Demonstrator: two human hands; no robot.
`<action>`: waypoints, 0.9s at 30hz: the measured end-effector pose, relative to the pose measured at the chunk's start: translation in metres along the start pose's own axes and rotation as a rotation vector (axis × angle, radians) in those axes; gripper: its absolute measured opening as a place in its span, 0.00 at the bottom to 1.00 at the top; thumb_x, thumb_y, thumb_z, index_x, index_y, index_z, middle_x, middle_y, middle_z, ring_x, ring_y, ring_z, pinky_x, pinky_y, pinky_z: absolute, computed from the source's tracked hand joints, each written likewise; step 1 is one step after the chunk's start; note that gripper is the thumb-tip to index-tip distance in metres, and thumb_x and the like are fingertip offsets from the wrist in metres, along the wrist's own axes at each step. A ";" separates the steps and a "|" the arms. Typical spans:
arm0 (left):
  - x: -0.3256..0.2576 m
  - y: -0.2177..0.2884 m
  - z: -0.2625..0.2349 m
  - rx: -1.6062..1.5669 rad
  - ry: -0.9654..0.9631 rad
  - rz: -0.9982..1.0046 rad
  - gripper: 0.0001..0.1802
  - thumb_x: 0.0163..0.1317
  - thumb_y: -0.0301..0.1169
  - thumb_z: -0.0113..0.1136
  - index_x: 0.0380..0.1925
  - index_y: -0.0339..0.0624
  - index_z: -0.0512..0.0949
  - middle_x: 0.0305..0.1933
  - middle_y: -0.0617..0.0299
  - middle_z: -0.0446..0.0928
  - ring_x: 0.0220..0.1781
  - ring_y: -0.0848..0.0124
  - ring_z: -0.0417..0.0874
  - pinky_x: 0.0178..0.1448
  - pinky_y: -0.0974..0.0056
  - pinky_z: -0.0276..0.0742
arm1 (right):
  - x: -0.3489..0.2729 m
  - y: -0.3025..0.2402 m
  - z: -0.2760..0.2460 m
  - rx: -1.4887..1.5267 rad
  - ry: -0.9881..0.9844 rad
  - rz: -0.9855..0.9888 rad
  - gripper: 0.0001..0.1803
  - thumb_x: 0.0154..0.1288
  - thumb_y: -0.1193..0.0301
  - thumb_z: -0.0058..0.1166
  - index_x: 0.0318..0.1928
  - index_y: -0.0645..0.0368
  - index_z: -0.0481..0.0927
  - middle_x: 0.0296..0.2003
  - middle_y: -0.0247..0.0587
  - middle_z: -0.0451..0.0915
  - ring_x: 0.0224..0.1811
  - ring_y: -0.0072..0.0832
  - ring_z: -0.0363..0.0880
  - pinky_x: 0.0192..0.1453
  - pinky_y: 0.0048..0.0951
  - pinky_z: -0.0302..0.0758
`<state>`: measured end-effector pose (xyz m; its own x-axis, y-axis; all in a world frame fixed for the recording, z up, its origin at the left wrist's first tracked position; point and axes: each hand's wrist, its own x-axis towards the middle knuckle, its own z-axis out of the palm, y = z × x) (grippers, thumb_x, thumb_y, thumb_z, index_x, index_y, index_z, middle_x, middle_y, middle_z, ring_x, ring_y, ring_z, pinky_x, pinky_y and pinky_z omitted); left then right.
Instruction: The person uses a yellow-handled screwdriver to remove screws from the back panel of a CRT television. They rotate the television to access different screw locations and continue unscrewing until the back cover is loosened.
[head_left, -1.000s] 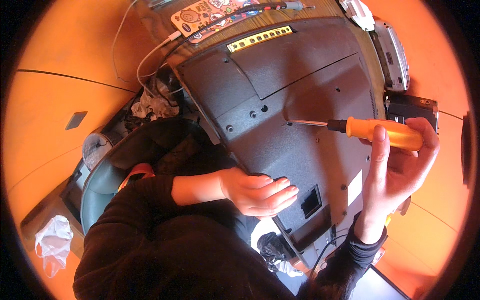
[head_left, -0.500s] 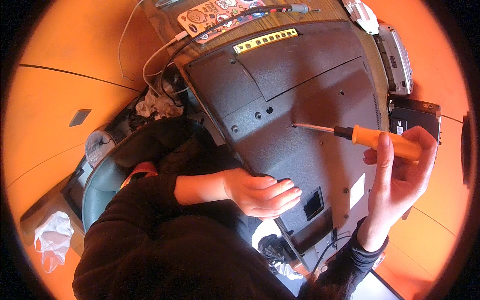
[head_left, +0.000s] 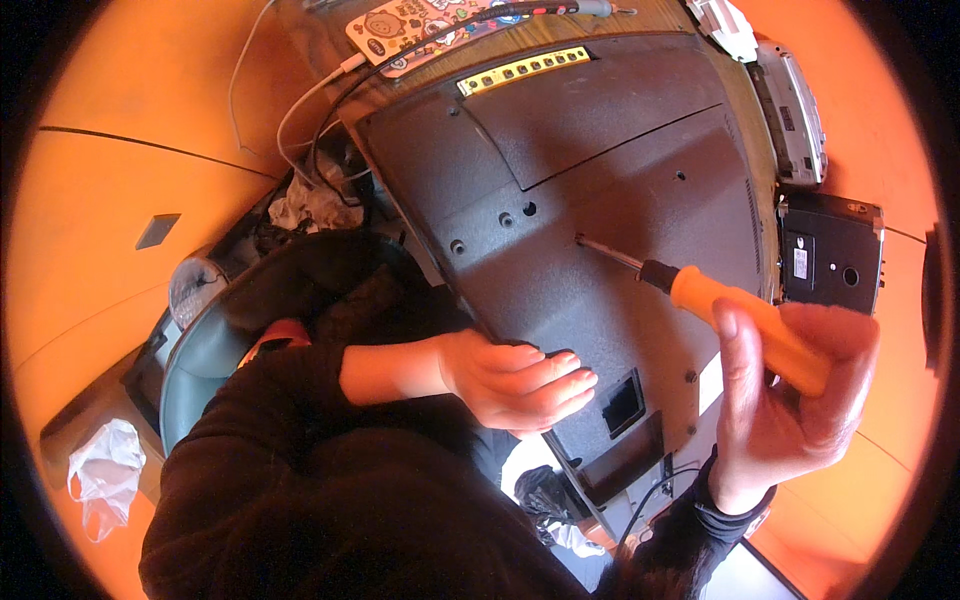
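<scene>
A large dark grey back panel (head_left: 600,180) of a flat screen lies face down in front of me, with several screw holes in it. My left hand (head_left: 515,382) rests flat on its near edge, fingers together, holding nothing. My right hand (head_left: 790,400) grips an orange-handled screwdriver (head_left: 745,320). Its metal tip (head_left: 582,239) touches the panel near the middle, the shaft slanting up to the left.
A phone in a patterned case (head_left: 420,25) and cables (head_left: 310,100) lie at the far edge. A small black box (head_left: 830,250) and a grey device (head_left: 795,100) sit to the right. A white crumpled bag (head_left: 100,475) lies on the orange floor at lower left.
My right hand has lowered and tilted the screwdriver, so the handle sits lower right while the tip stays on the panel. My left hand has barely moved.
</scene>
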<state>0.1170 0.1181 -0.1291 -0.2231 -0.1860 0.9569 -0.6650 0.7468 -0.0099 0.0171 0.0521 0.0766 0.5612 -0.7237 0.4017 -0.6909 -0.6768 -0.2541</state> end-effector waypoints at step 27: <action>0.077 -0.109 -0.022 -0.647 -0.579 -0.771 0.09 0.54 0.31 0.59 0.33 0.38 0.80 0.30 0.52 0.77 0.33 0.61 0.79 0.39 0.63 0.73 | 0.069 0.023 -0.014 0.129 -0.510 -0.484 0.09 0.53 0.77 0.57 0.35 0.62 0.73 0.31 0.40 0.76 0.31 0.29 0.76 0.34 0.25 0.71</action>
<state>0.1878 0.0360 -0.0484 -0.3213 -0.8730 0.3668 -0.3156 0.4639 0.8277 0.0336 -0.0116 0.1104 0.9562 -0.2897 0.0422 -0.2687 -0.9257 -0.2663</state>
